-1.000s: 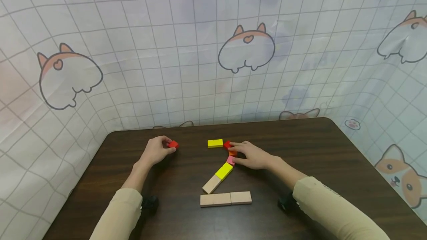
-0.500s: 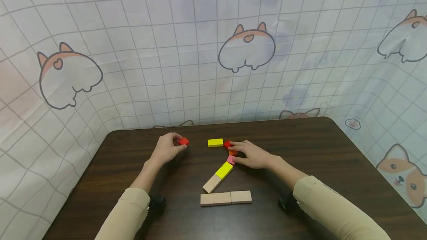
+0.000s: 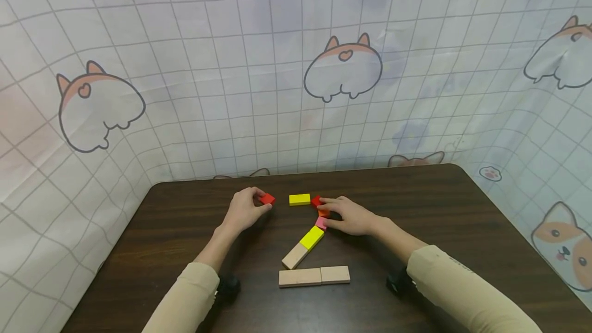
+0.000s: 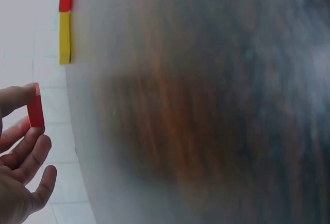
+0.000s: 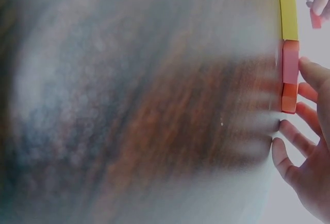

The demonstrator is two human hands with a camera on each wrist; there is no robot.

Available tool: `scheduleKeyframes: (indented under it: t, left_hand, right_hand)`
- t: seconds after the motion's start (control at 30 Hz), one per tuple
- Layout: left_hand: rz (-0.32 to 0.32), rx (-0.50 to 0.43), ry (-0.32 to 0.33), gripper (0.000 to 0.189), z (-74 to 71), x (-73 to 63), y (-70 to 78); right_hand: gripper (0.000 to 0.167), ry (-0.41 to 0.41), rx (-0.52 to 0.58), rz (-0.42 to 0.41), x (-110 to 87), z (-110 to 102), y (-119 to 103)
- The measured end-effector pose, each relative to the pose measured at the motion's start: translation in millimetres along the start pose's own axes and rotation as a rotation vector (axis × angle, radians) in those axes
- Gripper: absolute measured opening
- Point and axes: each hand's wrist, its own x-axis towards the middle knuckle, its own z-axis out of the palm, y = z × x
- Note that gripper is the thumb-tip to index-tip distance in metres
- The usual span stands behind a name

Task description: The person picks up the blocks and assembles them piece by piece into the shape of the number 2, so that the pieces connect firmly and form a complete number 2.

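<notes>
My left hand (image 3: 245,209) pinches a red block (image 3: 266,199) between thumb and fingers, left of a yellow block (image 3: 299,199). In the left wrist view that red block (image 4: 35,105) appears between the thumb and fingertips, apart from the yellow block (image 4: 64,37). My right hand (image 3: 352,216) lies with relaxed, spread fingers along the right side of a bent row. It touches a pink block (image 3: 320,223) with the thumb, and its fingers lie over an orange block (image 3: 324,213) and beside another red block (image 3: 316,201). The orange one is partly hidden.
Below the pink block the row continues with a yellow block (image 3: 312,238) and a plain wooden block (image 3: 295,256). Nearer me, two plain wooden blocks (image 3: 299,277) lie end to end. A patterned cloth (image 3: 259,91) hangs behind the dark table (image 3: 416,189).
My left hand has carried the red block rightward, closer to the far yellow block. The right hand and the row have stayed in place.
</notes>
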Motion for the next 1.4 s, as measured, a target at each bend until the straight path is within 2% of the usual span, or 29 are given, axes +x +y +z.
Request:
scheduleKeyframes:
  t: [0.43,0.9,1.2,1.4]
  left_hand:
    - [0.0,0.039,-0.005,0.034,24.1,7.9,7.5]
    - [-0.034,0.064,-0.043,0.035,32.6,18.5,8.9]
    - [-0.046,0.085,-0.122,0.031,33.6,19.9,13.8]
    - [-0.054,0.079,-0.134,0.032,34.8,21.8,14.3]
  right_hand:
    - [0.051,0.0,0.001,-0.006,-1.6,-1,1]
    - [0.052,-0.008,0.003,-0.006,-1.6,-1,1]
    - [0.052,-0.006,0.002,-0.008,-1.2,-1,2]
    - [0.052,-0.006,0.001,-0.006,-1.9,-2,2]
